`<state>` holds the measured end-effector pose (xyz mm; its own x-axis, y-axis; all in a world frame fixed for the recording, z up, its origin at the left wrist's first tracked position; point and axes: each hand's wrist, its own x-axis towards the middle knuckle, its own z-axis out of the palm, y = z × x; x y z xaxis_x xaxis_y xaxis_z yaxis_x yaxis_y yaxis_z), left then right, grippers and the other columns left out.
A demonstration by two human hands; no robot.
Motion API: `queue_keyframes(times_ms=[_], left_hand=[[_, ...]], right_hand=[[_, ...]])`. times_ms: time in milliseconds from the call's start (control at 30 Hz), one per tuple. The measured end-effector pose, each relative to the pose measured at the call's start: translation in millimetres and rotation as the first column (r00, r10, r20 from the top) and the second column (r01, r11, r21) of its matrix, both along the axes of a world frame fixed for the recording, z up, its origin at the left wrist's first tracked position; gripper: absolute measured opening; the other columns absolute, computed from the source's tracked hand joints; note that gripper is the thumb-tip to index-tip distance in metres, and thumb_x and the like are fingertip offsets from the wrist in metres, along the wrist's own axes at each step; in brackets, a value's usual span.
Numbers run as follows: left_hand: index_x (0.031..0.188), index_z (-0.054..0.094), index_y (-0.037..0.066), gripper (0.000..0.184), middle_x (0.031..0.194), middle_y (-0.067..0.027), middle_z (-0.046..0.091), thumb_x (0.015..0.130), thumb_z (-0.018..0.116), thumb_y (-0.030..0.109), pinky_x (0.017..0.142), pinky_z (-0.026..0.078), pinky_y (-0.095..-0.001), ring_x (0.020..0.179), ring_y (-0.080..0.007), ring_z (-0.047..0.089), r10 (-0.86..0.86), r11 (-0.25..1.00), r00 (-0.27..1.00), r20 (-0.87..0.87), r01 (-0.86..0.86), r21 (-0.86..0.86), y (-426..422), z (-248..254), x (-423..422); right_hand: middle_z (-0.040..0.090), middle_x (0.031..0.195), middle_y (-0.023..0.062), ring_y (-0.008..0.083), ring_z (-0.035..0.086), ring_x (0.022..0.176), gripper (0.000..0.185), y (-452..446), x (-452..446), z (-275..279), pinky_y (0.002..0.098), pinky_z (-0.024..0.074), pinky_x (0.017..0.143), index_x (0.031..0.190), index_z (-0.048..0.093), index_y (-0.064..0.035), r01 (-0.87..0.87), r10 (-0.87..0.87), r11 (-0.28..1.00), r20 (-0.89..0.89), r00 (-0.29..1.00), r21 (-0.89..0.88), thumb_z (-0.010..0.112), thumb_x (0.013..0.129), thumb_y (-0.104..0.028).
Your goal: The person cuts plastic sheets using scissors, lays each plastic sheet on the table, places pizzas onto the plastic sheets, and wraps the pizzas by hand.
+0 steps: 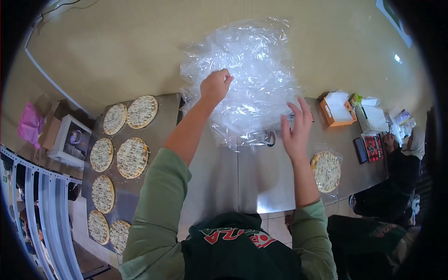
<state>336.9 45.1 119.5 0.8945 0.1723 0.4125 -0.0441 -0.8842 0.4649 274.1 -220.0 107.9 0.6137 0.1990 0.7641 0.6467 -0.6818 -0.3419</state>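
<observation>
A big heap of clear plastic bags lies crumpled at the back of the steel table, against the wall. My left hand is closed in a pinch on the plastic at the heap's left side; the exact spot it grips is hard to make out. At the heap's lower right, my right hand is open, its fingers spread and slightly blurred. Below that hand a pizza in clear plastic lies on the table, partly beside my right forearm. Several unwrapped pizzas with pale shredded topping lie on the left table.
An orange box with white paper and a white basket stand at the back right. A phone lies beside a red and black packet. A person is at the right end. Metal shelving stands at the left.
</observation>
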Motion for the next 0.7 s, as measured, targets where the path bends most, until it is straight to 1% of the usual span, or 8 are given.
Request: queue_keyframes(times_ms=[133,233,333,400,467,567,667,700], left_hand=[[0.079,0.060,0.008,0.012,0.084,-0.0100,0.059,0.077,0.062,0.019,0.070,0.045,-0.0375,0.081,-0.0266,0.057,-0.218,0.976,0.871,0.441,0.191,0.106,20.7,-2.3,2.6],[0.081,0.060,0.006,0.012,0.090,-0.0111,0.059,0.079,0.062,0.018,0.072,0.045,-0.0381,0.085,-0.0275,0.057,-0.301,0.927,0.920,0.253,0.344,-0.149,24.8,4.1,-14.2],[0.094,0.059,0.004,0.027,0.102,-0.0152,0.057,0.078,0.065,0.026,0.080,0.044,-0.0388,0.094,-0.0292,0.055,-0.147,0.830,0.963,0.227,0.245,-0.501,41.5,16.8,-28.2],[0.104,0.054,0.002,0.043,0.108,-0.0180,0.055,0.075,0.067,0.032,0.085,0.042,-0.0387,0.100,-0.0306,0.053,-0.113,0.912,0.985,0.128,0.154,-0.380,64.6,11.0,-36.2],[0.117,0.046,-0.002,0.067,0.115,-0.0213,0.051,0.071,0.070,0.040,0.093,0.038,-0.0383,0.108,-0.0331,0.049,-0.122,0.982,0.992,0.034,0.126,-0.138,87.5,-3.9,-46.8],[0.116,0.047,-0.001,0.062,0.110,-0.0193,0.054,0.073,0.069,0.038,0.088,0.041,-0.0350,0.100,-0.0290,0.054,0.087,0.996,0.984,0.158,-0.090,0.007,99.5,-23.8,-59.3],[0.113,0.046,-0.001,0.053,0.105,-0.0193,0.056,0.077,0.067,0.032,0.079,0.044,-0.0315,0.089,-0.0241,0.057,-0.016,0.873,0.957,-0.289,-0.128,-0.471,113.4,-23.1,-62.5],[0.110,0.046,0.000,0.046,0.100,-0.0173,0.056,0.080,0.064,0.029,0.075,0.044,-0.0305,0.085,-0.0217,0.056,0.022,0.866,0.990,-0.142,-0.090,-0.491,107.8,-24.2,-65.6]], right_hand=[[0.030,0.138,0.0146,0.0337,0.029,0.127,0.057,85.0,11.8,40.4,0.0584,0.0224,0.098,0.126,0.045,-0.0137,-0.109,0.115,0.991,0.073,0.991,-0.080,0.066,0.075,-0.029],[0.028,0.141,0.0108,0.0320,0.025,0.130,0.060,124.0,55.7,9.4,0.0650,0.0193,0.097,0.129,0.042,-0.0218,-0.015,-0.030,0.965,-0.167,0.985,-0.263,0.064,0.075,-0.040],[0.031,0.140,0.0078,0.0302,0.025,0.131,0.056,121.0,100.8,-36.3,0.0663,0.0190,0.096,0.127,0.043,-0.0281,-0.069,-0.085,0.952,-0.474,0.876,-0.298,0.060,0.077,-0.045],[0.034,0.139,0.0066,0.0289,0.026,0.131,0.053,112.4,120.4,-59.5,0.0658,0.0192,0.097,0.126,0.044,-0.0301,-0.106,0.001,0.982,-0.552,0.834,-0.158,0.059,0.078,-0.046],[0.037,0.137,0.0076,0.0281,0.027,0.130,0.050,107.2,130.7,-68.4,0.0660,0.0190,0.097,0.125,0.046,-0.0297,-0.143,0.068,0.985,-0.532,0.844,-0.101,0.058,0.079,-0.045],[0.039,0.135,0.0082,0.0266,0.033,0.127,0.043,109.9,119.2,-40.1,0.0645,0.0195,0.097,0.122,0.049,-0.0264,-0.138,0.039,0.979,-0.523,0.851,-0.151,0.057,0.081,-0.035],[0.043,0.131,0.0092,0.0270,0.039,0.122,0.039,113.5,96.1,-2.7,0.0606,0.0220,0.098,0.120,0.050,-0.0215,-0.047,-0.034,0.974,-0.349,0.936,-0.223,0.055,0.082,-0.026],[0.045,0.129,0.0096,0.0272,0.041,0.120,0.039,116.0,84.2,11.7,0.0592,0.0228,0.099,0.120,0.050,-0.0200,-0.014,-0.030,0.979,-0.213,0.977,-0.206,0.054,0.082,-0.023]])
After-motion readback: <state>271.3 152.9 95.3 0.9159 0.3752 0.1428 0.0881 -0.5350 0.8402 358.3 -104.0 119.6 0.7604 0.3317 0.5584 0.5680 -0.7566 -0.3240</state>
